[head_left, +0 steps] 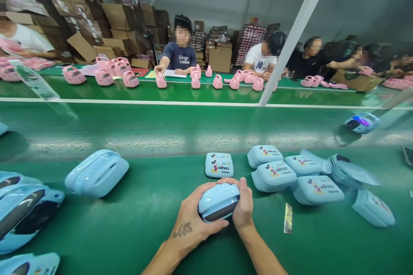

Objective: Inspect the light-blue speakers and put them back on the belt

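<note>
Between both hands I hold a glossy light-blue plastic case [217,197] with a dark strip along its lower side. My left hand [193,215] wraps its left end, thumb underneath along the near edge. My right hand [244,206] grips the right end, thumb pointing up. Just beyond the case, a light-blue panel with a Mickey print [219,165] lies flat on the green work surface [155,227]. To the right sit stacks of the same printed panels [274,176]. Left of my hands rests a light-blue plastic shell [97,173] with a slot in it.
Blue cases with dark windows [26,210] crowd the left edge. A small foil-like strip [288,219] lies right of my hands. On the conveyor stands a blue handled device [362,123], lit purple. Across it, several people work among pink devices [104,76]; a white post [297,34] rises there.
</note>
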`<state>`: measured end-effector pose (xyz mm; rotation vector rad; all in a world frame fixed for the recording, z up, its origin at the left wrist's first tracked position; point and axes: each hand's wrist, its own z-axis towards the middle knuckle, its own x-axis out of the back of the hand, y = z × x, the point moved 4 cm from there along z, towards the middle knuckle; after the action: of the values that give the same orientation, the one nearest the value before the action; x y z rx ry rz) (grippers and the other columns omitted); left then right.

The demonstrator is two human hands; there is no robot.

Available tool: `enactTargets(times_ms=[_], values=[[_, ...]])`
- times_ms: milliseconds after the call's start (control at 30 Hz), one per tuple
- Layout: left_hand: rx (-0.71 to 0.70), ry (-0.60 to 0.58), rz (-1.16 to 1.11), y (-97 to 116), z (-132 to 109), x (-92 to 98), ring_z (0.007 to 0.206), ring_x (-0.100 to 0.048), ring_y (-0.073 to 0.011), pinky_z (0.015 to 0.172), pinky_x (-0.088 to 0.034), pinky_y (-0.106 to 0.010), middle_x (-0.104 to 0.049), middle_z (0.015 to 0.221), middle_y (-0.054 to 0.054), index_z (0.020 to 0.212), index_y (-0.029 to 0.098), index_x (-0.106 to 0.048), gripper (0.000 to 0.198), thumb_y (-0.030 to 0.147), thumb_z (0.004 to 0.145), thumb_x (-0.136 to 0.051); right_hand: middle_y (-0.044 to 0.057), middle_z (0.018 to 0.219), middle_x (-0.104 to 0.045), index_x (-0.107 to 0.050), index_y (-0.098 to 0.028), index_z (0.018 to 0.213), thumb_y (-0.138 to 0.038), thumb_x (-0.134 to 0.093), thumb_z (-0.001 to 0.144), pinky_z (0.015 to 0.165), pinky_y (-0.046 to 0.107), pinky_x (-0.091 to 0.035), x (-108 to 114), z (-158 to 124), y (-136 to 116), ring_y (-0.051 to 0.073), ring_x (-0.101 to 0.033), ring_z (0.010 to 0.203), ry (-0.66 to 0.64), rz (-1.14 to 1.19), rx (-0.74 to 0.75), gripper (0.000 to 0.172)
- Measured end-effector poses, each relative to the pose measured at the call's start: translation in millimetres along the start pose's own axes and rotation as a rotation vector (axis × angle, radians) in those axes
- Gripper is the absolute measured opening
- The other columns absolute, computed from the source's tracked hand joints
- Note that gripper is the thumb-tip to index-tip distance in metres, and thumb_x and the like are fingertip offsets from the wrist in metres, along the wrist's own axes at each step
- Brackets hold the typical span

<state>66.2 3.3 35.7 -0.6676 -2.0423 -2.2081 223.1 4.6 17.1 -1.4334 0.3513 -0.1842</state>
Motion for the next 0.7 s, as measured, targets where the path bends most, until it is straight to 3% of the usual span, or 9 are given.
enactTargets(times_ms=[200,333,467,600,700], values=[[-0.1,-0.086,-0.085,-5.5,2.3,1.3,0.118,-0.061,-0.0323,0.106,-0.046,-0.046,-0.062,0.132,-0.008,0.13,0.027,-0.057,0.098,0.041,0.043,-0.099,0.009,0.077,-0.077,-0.079,-0.014,0.082,-0.068,-0.035,0.097,0.062,0.031,-0.049,-0.1,0.6,-1.0,0.023,-0.069,0.067,-0.005,0.062,-0.016,0.071],[-0.076,-0.077,-0.054,-6.4,2.1,-0.6,0.11,-0.064,-0.0292,0.101,-0.05,-0.044,-0.064,0.125,-0.006,0.128,0.027,-0.057,0.087,0.032,0.05,-0.097,0.009,0.076,-0.077,-0.079,-0.015,0.079,-0.069,-0.036,0.096,0.062,0.031,-0.05,0.1,2.0,-1.4,0.023,-0.069,0.065,-0.012,0.066,-0.023,0.071],[-0.048,0.036,-0.06,-1.6,3.2,4.8,0.107,-0.065,-0.0287,0.098,-0.051,-0.041,-0.067,0.12,-0.004,0.116,0.025,-0.062,0.075,0.026,0.048,-0.094,0.009,0.078,-0.078,-0.08,-0.014,0.084,-0.075,-0.036,0.093,0.066,0.032,-0.053,1.3,5.3,1.8,0.025,-0.07,0.071,-0.064,0.045,-0.071,0.075],[0.119,0.073,-0.335,-4.1,5.9,10.6,0.096,-0.071,-0.027,0.087,-0.057,-0.036,-0.074,0.103,-0.003,0.114,0.023,-0.059,0.062,0.038,0.06,-0.085,0.009,0.085,-0.079,-0.08,-0.015,0.097,-0.077,-0.038,0.091,0.078,0.037,-0.057,-1.9,8.3,5.8,0.029,-0.072,0.084,-0.19,0.09,-0.099,0.075],[0.187,0.112,-0.454,-3.0,6.4,13.1,0.097,-0.072,-0.0274,0.085,-0.058,-0.034,-0.076,0.103,-0.003,0.113,0.023,-0.058,0.062,0.043,0.061,-0.084,0.009,0.093,-0.079,-0.08,-0.016,0.103,-0.074,-0.041,0.093,0.083,0.037,-0.058,-2.6,9.6,8.1,0.029,-0.072,0.09,-0.195,0.071,-0.088,0.07]])
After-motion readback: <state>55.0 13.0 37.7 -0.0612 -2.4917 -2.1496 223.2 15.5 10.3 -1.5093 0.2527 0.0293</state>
